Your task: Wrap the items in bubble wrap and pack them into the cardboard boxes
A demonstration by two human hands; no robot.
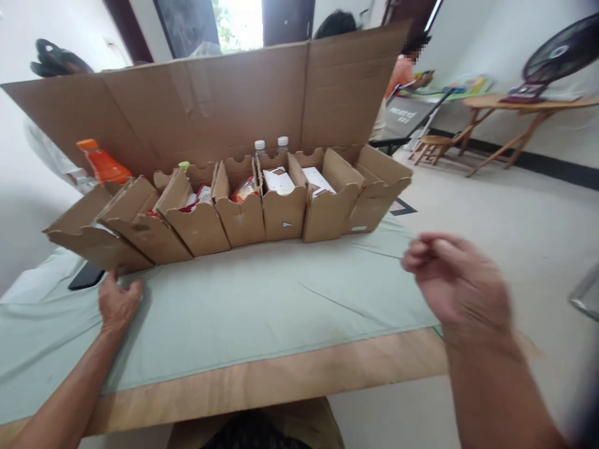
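Note:
My left hand [119,302] rests on the pale green cloth [262,299], its thumb and fingers apart. Its fingertips reach the lower front corner of the leftmost cardboard box [105,249]; I cannot tell how firmly they touch. Raised in the air past the cloth's right edge, my right hand [461,284] is loosely closed and slightly blurred, with nothing visible in it. Several open cardboard boxes stand in a row. The left ones lean. White cartons [277,180] and a clear packet [246,189] lie in the middle ones.
A tall cardboard panel [253,100] rises behind the row. Near it are an orange bottle [107,163] and white-capped bottles [282,144]. A dark phone-like slab [87,275] lies left. Beyond are a person [403,75], a fan [556,53] on a wooden table [528,104] and a stool [433,143].

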